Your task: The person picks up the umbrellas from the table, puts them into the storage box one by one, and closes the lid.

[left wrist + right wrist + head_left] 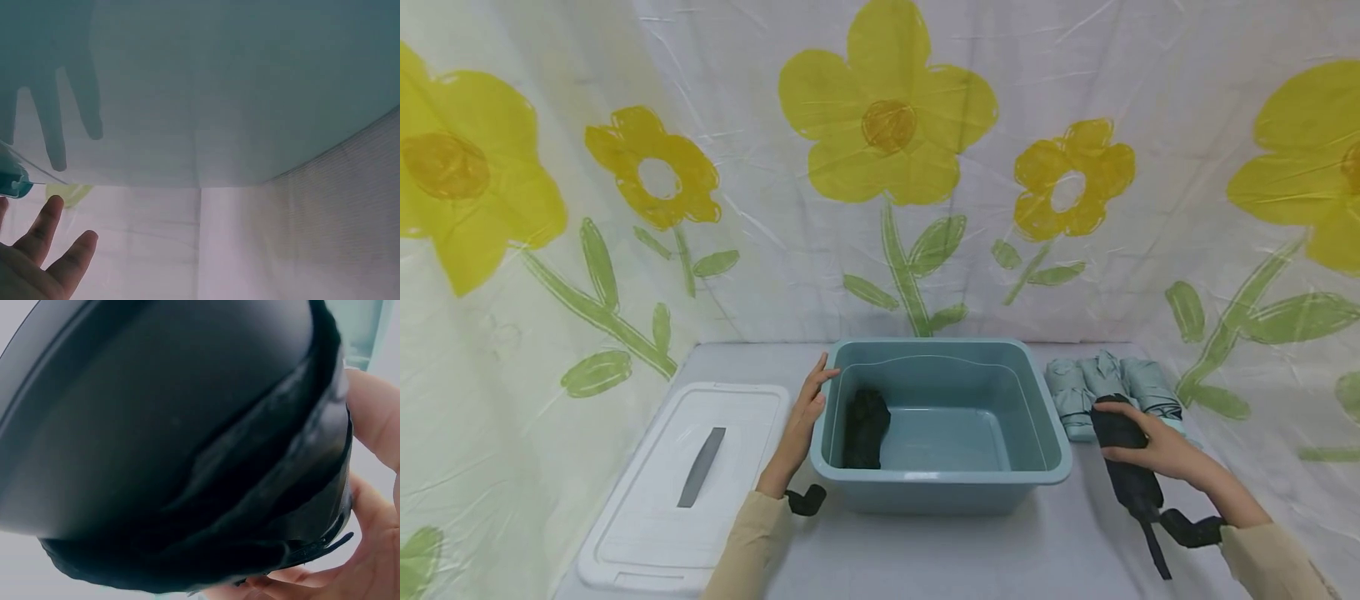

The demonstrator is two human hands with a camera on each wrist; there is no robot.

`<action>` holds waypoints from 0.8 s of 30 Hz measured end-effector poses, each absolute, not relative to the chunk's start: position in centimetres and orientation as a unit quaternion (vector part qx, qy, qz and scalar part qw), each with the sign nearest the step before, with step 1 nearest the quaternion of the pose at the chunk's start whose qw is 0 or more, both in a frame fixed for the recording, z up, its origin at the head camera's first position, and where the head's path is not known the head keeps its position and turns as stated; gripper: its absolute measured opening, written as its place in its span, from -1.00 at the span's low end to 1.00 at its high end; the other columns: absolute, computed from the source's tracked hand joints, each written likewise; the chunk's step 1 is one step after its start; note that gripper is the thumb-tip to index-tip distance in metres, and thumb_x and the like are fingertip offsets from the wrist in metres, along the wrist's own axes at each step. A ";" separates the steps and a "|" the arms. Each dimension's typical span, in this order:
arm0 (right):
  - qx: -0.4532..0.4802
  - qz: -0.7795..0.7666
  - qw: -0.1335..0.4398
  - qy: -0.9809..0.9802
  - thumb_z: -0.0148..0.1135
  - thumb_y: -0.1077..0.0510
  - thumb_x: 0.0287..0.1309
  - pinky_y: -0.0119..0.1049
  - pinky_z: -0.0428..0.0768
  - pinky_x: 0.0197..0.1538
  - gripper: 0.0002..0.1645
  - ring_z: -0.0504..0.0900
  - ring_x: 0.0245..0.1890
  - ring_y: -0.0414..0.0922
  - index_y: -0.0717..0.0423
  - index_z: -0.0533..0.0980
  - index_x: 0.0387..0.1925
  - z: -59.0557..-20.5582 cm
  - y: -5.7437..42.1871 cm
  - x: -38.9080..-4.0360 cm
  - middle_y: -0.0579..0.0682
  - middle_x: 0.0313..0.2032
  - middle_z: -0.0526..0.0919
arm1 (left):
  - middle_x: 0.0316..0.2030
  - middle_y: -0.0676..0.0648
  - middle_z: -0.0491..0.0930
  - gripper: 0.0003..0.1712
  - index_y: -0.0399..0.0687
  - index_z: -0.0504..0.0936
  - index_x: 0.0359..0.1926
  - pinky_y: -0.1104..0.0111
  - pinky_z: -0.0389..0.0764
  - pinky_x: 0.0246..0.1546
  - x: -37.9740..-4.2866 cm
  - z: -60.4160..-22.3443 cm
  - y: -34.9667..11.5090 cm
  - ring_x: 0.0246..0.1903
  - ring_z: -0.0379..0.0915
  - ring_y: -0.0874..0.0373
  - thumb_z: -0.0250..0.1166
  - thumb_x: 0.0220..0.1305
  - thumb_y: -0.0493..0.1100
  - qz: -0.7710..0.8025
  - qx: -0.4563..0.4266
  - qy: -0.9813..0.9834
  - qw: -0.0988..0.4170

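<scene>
My right hand [1157, 450] grips a black folded umbrella [1123, 458], thumb and fingers on either side; its handle and strap hang toward the front. The right wrist view is largely filled by the umbrella's dark folds [156, 437]. A blue-grey plastic tub [940, 477] stands left of that hand. Inside it, against the left wall, lies a dark bundled thing [867, 429], its details lost in shadow. My left hand [802, 421] lies along the tub's left side, fingers extended at the rim. The left wrist view shows those fingers [72, 262] below the tub's wall [219, 94].
Several light-blue rolled bundles [1101, 375], looking like folded umbrellas, lie side by side right of the tub. A white lid [647, 475] with a grey handle lies flat on the left. Behind the table [940, 558] hangs a curtain [760, 275] with yellow flowers.
</scene>
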State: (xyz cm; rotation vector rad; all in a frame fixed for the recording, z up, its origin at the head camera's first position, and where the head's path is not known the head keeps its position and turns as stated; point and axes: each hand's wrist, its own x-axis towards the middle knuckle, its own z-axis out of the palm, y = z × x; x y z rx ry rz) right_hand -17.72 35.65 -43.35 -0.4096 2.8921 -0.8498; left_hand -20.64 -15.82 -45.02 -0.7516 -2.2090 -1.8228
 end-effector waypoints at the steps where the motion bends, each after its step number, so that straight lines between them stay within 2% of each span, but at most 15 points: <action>1: -0.134 -0.278 0.051 0.950 0.33 -0.03 0.00 0.20 0.46 -0.25 -0.19 0.37 0.02 0.43 0.11 0.24 0.25 -43.3 35.6 -17.8 0.46 0.15 0.31 | 0.44 -0.23 -0.21 -0.51 -0.35 0.20 0.27 -0.28 -0.19 0.21 -20.7 -45.0 -15.8 0.42 -0.38 -0.15 -0.26 0.34 -0.36 -0.614 -0.254 -0.742 0.091; 18: -0.129 -0.312 0.074 0.938 0.26 -0.10 0.08 0.30 0.38 -0.12 -0.17 0.23 0.15 0.43 0.04 0.17 0.31 -41.2 34.9 -19.0 0.41 0.26 0.16 | 0.43 -0.26 -0.18 -0.51 -0.37 0.21 0.25 -0.28 -0.19 0.21 -20.9 -45.2 -15.8 0.41 -0.35 -0.17 -0.24 0.31 -0.36 -0.610 -0.259 -0.742 0.101; 24: -0.128 -0.321 0.080 0.935 0.24 -0.09 0.10 0.32 0.38 -0.14 -0.17 0.24 0.15 0.43 0.02 0.14 0.33 -40.8 34.6 -19.2 0.42 0.26 0.16 | 0.44 -0.18 -0.18 -0.50 -0.34 0.20 0.27 -0.26 -0.18 0.23 -20.8 -45.3 -15.8 0.42 -0.35 -0.11 -0.25 0.32 -0.35 -0.615 -0.259 -0.738 0.097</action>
